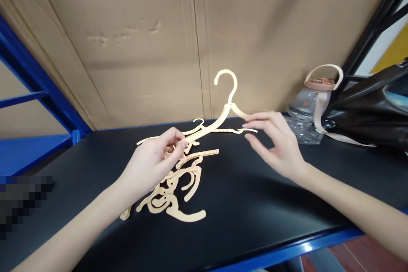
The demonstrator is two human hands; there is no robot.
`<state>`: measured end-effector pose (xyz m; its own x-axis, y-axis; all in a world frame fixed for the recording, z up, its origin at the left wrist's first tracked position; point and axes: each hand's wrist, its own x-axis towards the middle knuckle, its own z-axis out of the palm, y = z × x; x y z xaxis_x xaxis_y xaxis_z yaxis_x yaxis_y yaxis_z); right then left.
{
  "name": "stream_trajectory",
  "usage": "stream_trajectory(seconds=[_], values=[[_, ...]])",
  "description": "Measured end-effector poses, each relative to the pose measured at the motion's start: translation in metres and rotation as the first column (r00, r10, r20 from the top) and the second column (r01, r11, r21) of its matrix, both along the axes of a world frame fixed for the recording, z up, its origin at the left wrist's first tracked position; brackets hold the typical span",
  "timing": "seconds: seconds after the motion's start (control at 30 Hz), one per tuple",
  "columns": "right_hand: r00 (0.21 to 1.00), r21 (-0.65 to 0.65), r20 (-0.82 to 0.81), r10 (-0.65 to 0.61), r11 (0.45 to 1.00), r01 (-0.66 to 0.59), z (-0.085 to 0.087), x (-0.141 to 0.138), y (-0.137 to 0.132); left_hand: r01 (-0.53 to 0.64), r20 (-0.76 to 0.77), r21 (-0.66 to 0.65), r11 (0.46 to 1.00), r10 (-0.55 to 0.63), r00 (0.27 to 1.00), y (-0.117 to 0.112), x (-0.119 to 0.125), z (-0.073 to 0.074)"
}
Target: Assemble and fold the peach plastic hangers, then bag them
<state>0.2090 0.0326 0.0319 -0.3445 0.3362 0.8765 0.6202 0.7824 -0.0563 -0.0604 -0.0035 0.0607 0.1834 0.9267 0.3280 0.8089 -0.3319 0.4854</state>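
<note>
A cream plastic clothes hanger (212,125) is raised above the black surface, its hook pointing up. My left hand (159,153) pinches the end of its left arm between thumb and fingers. Beside the tip of the hanger's shorter right arm is my right hand (276,144), with thumb and fingers apart; whether the fingertips touch the hanger I cannot tell. Below my left hand lies a jumbled pile of cream hanger pieces (188,216), partly hidden by that hand. Another hanger (223,130) rests flat behind, near the back edge.
A clear bottle (306,102) with a pink lid and strap stands at the back right, with crumpled clear plastic (307,134) by its base. Next to it is a dark bag (369,106). Brown cardboard (127,51) walls off the back of the black tabletop (255,221).
</note>
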Motion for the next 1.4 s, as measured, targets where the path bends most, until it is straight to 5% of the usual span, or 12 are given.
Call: stream_trajectory(seconds=[0.13,0.27,0.43,0.57,0.83,1.07,1.4], values=[[0.983,-0.061,-0.008,-0.183,0.981,0.182,-0.002,0.01,0.019,-0.009,0.012,-0.002,1.0,0.009,1.0,0.004,-0.008,0.002],[0.964,-0.187,0.122,-0.236,0.948,0.256,-0.006,0.017,0.033,-0.071,-0.018,-0.006,0.997,0.071,0.997,0.006,-0.01,0.003],[0.961,-0.401,0.221,-0.163,0.884,0.243,-0.006,0.016,0.033,-0.228,-0.274,0.055,0.972,0.234,0.933,0.006,-0.008,0.006],[0.974,-0.439,0.192,-0.12,0.877,0.195,-0.008,0.008,0.022,-0.179,-0.398,0.141,0.974,0.221,0.89,0.004,-0.005,0.004],[0.973,-0.579,0.177,0.146,0.815,-0.017,-0.015,-0.007,-0.002,-0.031,-0.388,0.205,0.978,0.11,0.915,-0.005,0.008,-0.01],[0.983,-0.646,0.034,0.18,0.755,-0.116,-0.019,-0.006,0.01,-0.115,-0.347,0.259,0.959,0.204,0.916,-0.005,0.003,-0.002],[0.801,-0.727,0.376,0.467,0.685,-0.058,-0.03,-0.007,0.018,-0.174,-0.401,0.21,0.962,0.247,0.882,0.0,0.001,-0.003]])
